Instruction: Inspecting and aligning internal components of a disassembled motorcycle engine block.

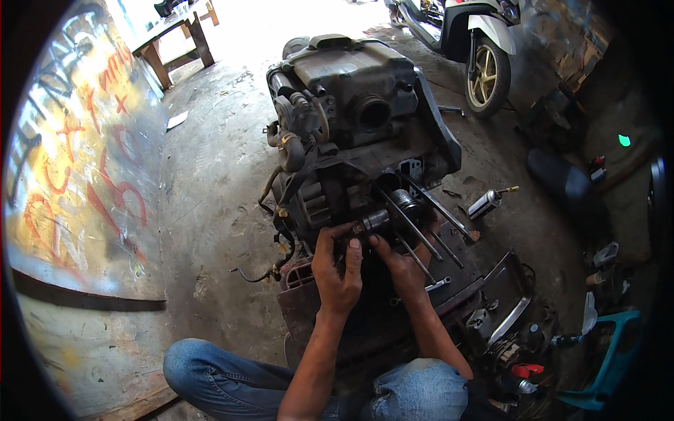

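A dirty engine (330, 84) stands before me with long metal studs (439, 207) jutting toward me and a shiny piston (405, 205) among them. My left hand (338, 270) pinches the near end of a short metal cylindrical part (375, 222) left of the piston, thumb and forefinger pressed to it. My right hand (404, 270) is curled among the studs, its thumb by that part's underside; what its other fingers hold is hidden. Wrenches (435, 284) lie below the studs.
A spray can (483, 203) is right of the engine; tools and parts (507, 347) lie lower right beside a teal stool (614, 323). A graffiti-covered panel (84, 161) borders the left. A scooter (484, 67) and wooden bench (165, 49) stand behind. My jeans-clad knees (414, 393) frame my forearms.
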A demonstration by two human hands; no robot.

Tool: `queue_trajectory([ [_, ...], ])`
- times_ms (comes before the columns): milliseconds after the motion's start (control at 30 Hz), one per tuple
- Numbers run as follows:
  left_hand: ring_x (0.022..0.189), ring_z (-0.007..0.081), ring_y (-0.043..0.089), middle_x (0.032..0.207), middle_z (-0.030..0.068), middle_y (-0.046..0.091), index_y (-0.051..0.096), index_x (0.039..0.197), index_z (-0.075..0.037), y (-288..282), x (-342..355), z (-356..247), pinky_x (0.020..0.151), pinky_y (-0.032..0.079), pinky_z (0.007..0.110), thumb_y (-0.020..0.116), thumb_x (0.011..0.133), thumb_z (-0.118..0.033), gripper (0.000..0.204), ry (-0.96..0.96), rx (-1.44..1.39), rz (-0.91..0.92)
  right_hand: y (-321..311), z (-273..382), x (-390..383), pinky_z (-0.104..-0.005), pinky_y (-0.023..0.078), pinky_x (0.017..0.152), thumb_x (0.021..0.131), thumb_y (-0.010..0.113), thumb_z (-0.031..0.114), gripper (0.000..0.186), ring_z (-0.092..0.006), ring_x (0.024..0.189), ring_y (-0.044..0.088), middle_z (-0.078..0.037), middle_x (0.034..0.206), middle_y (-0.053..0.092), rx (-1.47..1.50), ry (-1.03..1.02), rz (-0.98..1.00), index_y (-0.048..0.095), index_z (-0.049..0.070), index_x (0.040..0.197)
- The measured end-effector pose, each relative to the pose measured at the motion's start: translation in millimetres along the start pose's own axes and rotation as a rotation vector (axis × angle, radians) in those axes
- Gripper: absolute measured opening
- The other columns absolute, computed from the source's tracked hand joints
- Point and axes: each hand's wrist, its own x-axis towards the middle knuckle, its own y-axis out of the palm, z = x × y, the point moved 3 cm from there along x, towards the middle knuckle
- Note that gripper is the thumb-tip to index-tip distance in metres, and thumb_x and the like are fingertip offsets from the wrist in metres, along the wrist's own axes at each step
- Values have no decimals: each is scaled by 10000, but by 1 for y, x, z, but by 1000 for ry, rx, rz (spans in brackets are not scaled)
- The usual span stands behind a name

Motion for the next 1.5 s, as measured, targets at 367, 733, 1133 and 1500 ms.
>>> queue_trajectory([
  [367,844,113,595,951,66,630,596,1089,9,0,1,-2,760,472,257,611,996,-185,216,-67,29,-9,-3,-4,3,-335,486,906,788,855,150,778,-205,1063,546,-139,1209,494,-1,42,-27,338,-27,1340],
  [733,926,154,604,999,74,628,658,1092,12,-1,5,-12,816,473,280,682,951,-149,216,-9,119,-51,-5,2,7,-328,485,896,802,854,169,733,-199,1050,546,-115,1183,494,-62,36,-4,354,-9,1307],
  [1133,998,203,622,1059,113,644,673,1195,-18,2,13,-14,880,476,320,698,931,-161,302,-49,171,70,-34,-25,3,-314,460,982,828,781,81,683,-180,1101,570,-79,1233,539,40,16,43,387,6,1381],
  [1500,876,160,622,971,78,643,671,1179,-27,10,14,-4,756,489,280,732,909,-190,321,-59,50,83,-72,-41,45,-252,515,846,887,695,75,355,-105,945,638,-73,1117,667,534,392,159,598,-38,1210],
])
